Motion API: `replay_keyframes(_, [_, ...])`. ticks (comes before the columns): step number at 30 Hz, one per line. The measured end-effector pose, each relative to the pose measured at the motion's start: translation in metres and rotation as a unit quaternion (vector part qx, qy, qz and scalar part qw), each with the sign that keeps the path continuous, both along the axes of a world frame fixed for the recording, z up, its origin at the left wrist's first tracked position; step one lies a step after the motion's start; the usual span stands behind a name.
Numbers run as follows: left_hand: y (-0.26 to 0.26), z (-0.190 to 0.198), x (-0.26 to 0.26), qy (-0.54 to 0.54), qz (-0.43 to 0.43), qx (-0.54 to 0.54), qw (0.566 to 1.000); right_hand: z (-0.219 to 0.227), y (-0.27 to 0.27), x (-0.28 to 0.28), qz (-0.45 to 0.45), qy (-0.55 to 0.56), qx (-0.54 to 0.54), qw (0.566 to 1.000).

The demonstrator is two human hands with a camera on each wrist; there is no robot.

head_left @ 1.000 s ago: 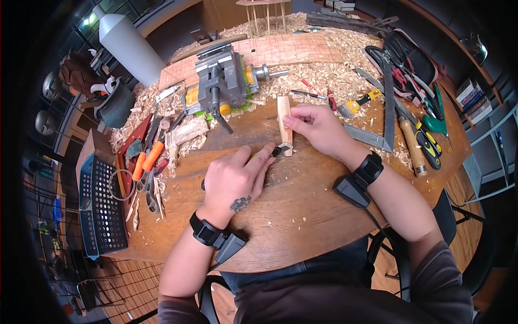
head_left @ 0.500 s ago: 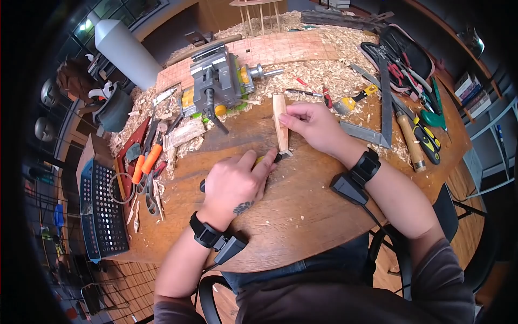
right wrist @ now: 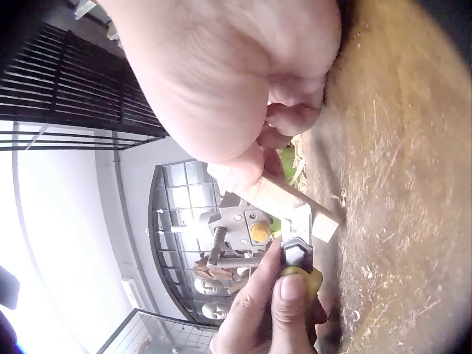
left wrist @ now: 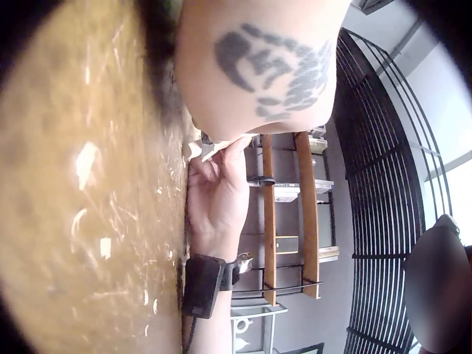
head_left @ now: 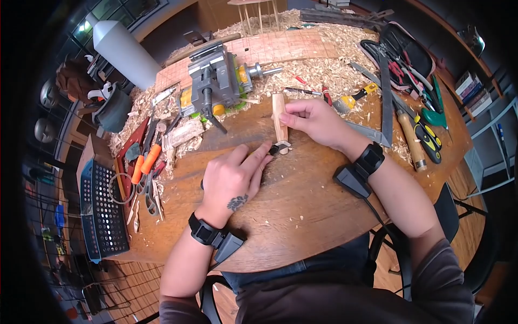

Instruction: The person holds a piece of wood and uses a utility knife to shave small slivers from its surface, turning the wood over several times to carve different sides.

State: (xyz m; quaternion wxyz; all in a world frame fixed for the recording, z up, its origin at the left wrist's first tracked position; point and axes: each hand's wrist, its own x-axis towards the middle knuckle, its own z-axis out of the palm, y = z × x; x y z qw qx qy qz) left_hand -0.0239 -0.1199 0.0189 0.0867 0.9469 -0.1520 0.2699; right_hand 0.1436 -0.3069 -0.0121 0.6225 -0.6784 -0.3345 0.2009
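Note:
In the head view my left hand [head_left: 229,181] grips a utility knife [right wrist: 298,257] with a yellow and black handle, its index finger stretched along the top. The knife's blade lies across the lower end of a pale squared wood stick [head_left: 278,110]. My right hand [head_left: 315,124] pinches the stick's middle between thumb and fingers, and the stick slants down toward the table. In the right wrist view the blade meets the stick's face close to its tip. The left wrist view hides the knife behind my tattooed left hand [left wrist: 258,74].
A metal vise [head_left: 213,81] stands behind the stick amid wood shavings [head_left: 324,67]. At left lie orange-handled tools [head_left: 145,164] and a blue perforated basket [head_left: 102,210]. A steel square [head_left: 386,102], a scraper [head_left: 356,98] and a wood-handled chisel [head_left: 411,143] lie at right.
The knife blade slid down to the stick's lower end half a second ago, and is now a little higher on the stick again. My right hand keeps its pinch.

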Motion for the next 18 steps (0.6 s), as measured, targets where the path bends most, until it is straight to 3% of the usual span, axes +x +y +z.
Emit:
replay_keyframes(2, [0.0004, 0.0000, 0.0010, -0.015, -0.010, -0.006, 1.000, 0.0041, -0.0026, 0.0016, 0.033, 0.020, -0.020, 0.999])
replay_keyframes(12, [0.0001, 0.0031, -0.0002, -0.011, 0.014, 0.030, 0.999, 0.0082, -0.0025, 0.0031, 0.043, 0.031, -0.029, 0.998])
replay_keyframes(18, [0.0001, 0.0035, 0.0005, -0.021, -0.016, 0.036, 0.999, 0.0042, -0.0020, 0.0053, 0.047, 0.035, -0.014, 0.998])
